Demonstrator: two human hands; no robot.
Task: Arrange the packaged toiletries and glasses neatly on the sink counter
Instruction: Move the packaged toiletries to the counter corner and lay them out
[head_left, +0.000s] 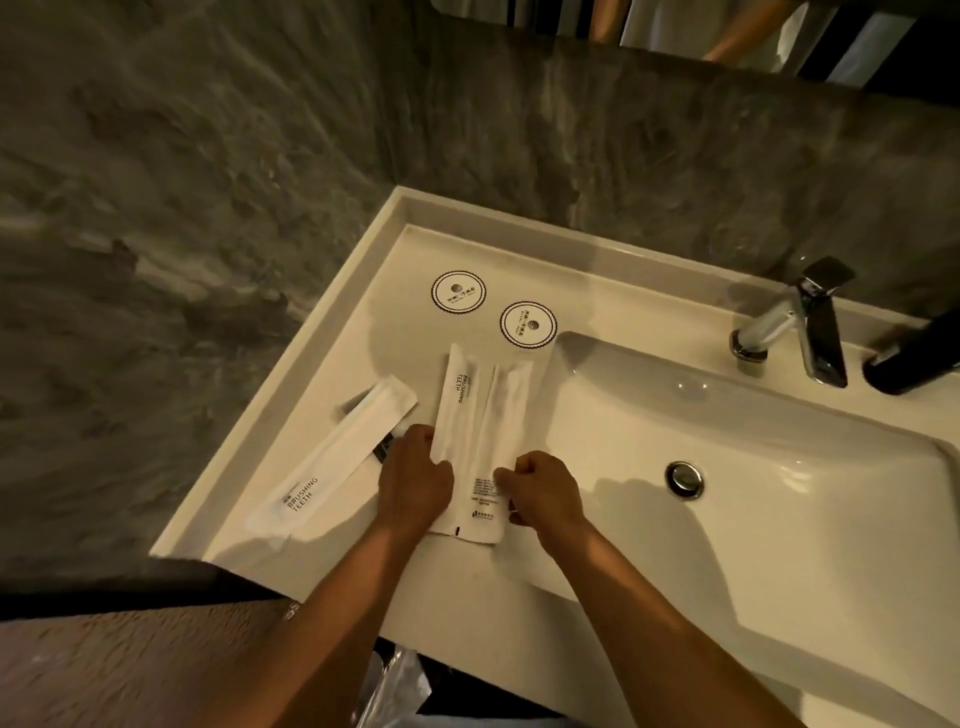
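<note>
Both hands, left (415, 475) and right (543, 493), pinch the toothbrush packs (475, 441) lying on the surface (395, 332), at 6 o'clock from two round lids (528, 325). A hard push could slide them into the sink (727, 467) at 3 o'clock.

A long white sachet (332, 460) lying to the left of the left hand (415, 480) reads "BRUSHING TEETH" in dark capitals near its near end. A second white sachet (460, 415), reaching away from between the two hands, carries the same "BRUSHING TEETH" near its far end. The packet (480, 506) just beside the right hand (543, 493) bears small print and a small dark logo, too small to read. Two round paper covers (458, 292) beyond the hands show circular emblems with illegible lettering.
</note>
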